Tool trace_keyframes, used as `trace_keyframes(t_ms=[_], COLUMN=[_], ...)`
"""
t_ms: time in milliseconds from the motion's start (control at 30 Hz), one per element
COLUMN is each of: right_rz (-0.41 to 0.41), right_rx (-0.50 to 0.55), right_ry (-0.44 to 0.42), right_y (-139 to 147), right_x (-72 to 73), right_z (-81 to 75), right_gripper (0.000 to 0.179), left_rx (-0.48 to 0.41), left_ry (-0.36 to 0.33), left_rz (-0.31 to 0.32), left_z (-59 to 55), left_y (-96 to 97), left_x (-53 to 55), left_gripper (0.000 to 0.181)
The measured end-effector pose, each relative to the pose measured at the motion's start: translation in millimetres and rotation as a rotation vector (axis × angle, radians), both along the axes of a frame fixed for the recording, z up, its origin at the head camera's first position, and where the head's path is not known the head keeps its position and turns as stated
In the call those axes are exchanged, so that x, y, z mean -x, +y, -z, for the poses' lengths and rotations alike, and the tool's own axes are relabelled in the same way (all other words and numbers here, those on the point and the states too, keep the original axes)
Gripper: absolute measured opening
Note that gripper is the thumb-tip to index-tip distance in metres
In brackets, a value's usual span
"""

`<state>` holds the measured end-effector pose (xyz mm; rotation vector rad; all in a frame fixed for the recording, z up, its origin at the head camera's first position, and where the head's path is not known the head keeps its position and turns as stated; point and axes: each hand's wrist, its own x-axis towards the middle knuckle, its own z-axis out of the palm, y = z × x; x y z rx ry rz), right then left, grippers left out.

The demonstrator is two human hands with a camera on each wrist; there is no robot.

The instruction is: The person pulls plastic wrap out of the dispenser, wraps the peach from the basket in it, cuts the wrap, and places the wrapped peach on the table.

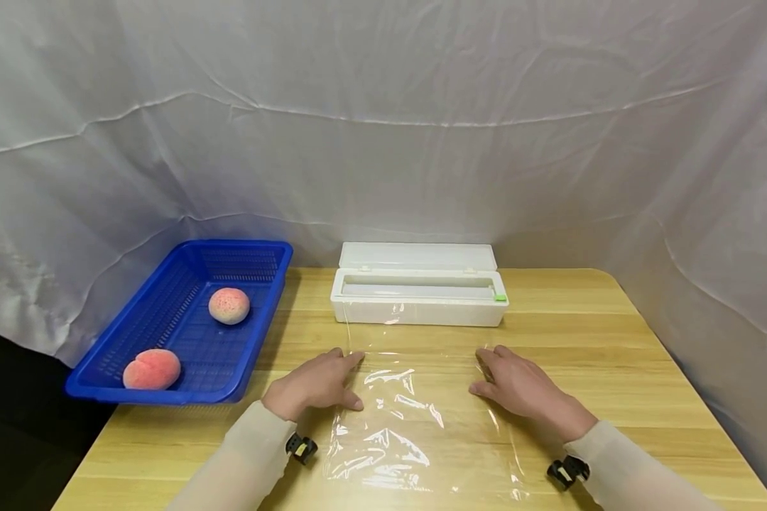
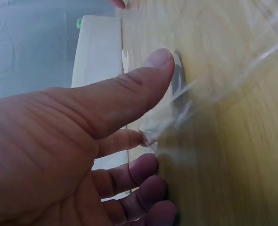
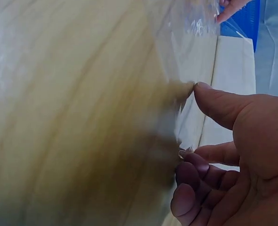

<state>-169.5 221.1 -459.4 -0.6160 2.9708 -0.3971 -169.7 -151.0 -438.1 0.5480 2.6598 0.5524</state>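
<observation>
- Blue plastic basket, at 10 o'clock from the clear plastic film: it holds 2 peaches, 1 pink peach at its 7 o'clock, 1 paler peach at its 2 o'clock.
- Left hand, at the film's 10 o'clock: thumb and index finger apart, index fingertip touching the film.
- Film: spread over the wooden table, between both hands.
- White cling-film dispenser, at 12 o'clock: lid raised.
- Right hand, at 2 o'clock: thumb and index finger apart, both tips against the film.
</observation>
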Motion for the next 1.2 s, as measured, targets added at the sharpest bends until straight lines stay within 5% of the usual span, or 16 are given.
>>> trace_keyframes(t_ms=[367, 567, 700, 833, 1033, 1200], right_rz=[0.030, 0.031, 0.046, 0.058, 0.051, 0.054], right_rx=[0.009, 0.043, 0.030, 0.022, 0.012, 0.008], right_ry=[-0.032, -0.020, -0.018, -0.023, -0.030, -0.038], right_y=[5.1, 4.7, 3.7, 3.1, 1.0, -0.4], right_x=[0.7, 0.1, -1.2, -2.4, -1.4, -0.3], right_z=[-1.5, -1.2, 0.2, 0.7, 0.8, 1.2], right_gripper=[0.067, 0.038, 0.054, 0.065, 0.066, 0.068], left_rx=[-0.012, 0.036, 0.065, 0.069, 0.104, 0.194], left_ry=[-0.027, 0.033, 0.139, 0.284, 0.455, 0.341], left_rz=[0.010, 0.041, 0.058, 0.077, 0.021, -0.116], left_z=[0.0, -11.1, -35.0, -72.0, -125.5, -143.5], left_y=[0.3, 0.8, -0.2, -10.4, -58.8, -113.4], left_x=[2.2, -1.7, -9.2, -16.2, -16.0, -1.0], left_gripper=[0.090, 0.082, 0.064, 0.038, 0.018, 0.013])
